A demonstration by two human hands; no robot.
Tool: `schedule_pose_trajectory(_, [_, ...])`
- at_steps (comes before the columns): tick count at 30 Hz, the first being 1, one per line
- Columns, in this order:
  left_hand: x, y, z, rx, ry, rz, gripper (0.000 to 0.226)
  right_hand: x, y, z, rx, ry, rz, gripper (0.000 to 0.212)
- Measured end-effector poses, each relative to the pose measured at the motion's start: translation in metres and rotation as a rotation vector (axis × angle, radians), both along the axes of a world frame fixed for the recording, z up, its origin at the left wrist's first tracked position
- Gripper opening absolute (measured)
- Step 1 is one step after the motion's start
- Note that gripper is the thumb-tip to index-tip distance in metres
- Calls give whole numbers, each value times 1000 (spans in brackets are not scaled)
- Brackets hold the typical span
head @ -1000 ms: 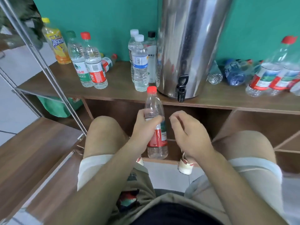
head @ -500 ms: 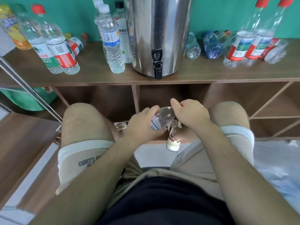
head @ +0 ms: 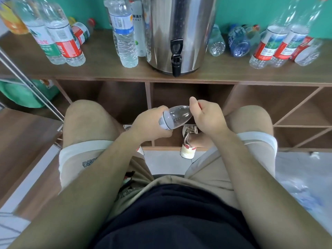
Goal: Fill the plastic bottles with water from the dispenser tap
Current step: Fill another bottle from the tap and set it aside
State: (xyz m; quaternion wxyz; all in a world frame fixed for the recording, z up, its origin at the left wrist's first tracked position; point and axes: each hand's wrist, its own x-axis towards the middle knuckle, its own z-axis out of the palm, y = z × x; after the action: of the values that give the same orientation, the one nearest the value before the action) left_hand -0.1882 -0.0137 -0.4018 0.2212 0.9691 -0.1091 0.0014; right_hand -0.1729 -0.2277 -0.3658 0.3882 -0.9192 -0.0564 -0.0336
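The bottle [head: 177, 116] lies tipped on its side between your knees, neck end pointing to your right. Your left hand [head: 150, 123] is wrapped round the labelled body, fingers curled tight. Your right hand [head: 206, 115] is fisted over the neck end, thumb raised beside the shoulder.

A second ago the bottle stood upright in the left hand alone, red cap showing, with the right hand loose beside it. Half a second ago it was already tipped with the right hand on the neck, and that two-handed hold is the same now.

The cap is buried in your right fist, so on or off cannot be told. The bottle's base is hidden behind your left hand.

Straight beyond the grip and higher, the tap [head: 176, 56] hangs over the front edge of the shelf [head: 107, 73]. It sits on the steel dispenser [head: 179, 24], whose top is cut off. From the spout down to your hands there is open air in front of a dark cubby.

Up and left of the grip, a blue-labelled bottle [head: 124, 33] stands just beside the dispenser, and a red-labelled bottle [head: 66, 42] farther out. Up and right, two lying bottles [head: 216, 44], then a standing pair [head: 265, 45], caps cropped.

Your knees flank the grip closely on both sides. A shoe [head: 188, 141] sits under it.
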Motion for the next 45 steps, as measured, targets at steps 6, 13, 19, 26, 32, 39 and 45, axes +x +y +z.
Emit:
schedule_pose_trajectory(6, [16,18,-2,-76,72,-26,50,3,-7,0,-79,-7,233,34])
schedule_pose_trajectory(13, [28,18,-14,-251,197,8,52,9,-11,4,17,-148,291,29])
schedule_pose_trajectory(19, [37,19,-28,-394,318,64,56,31,-24,15,167,-385,88,36])
schedule_pose_trajectory(26, [54,2,-32,-673,354,194,62,95,-24,24,259,-384,-237,31])
schedule_pose_trajectory(32, [66,-13,-41,-850,393,283,71,122,-26,12,45,-292,-343,34])
schedule_pose_trajectory(39, [70,-26,-40,-944,349,286,71,124,-28,9,-8,-187,-319,50])
schedule_pose_trajectory(45, [72,-24,-43,-967,314,301,70,95,-5,58,132,-546,-22,34])
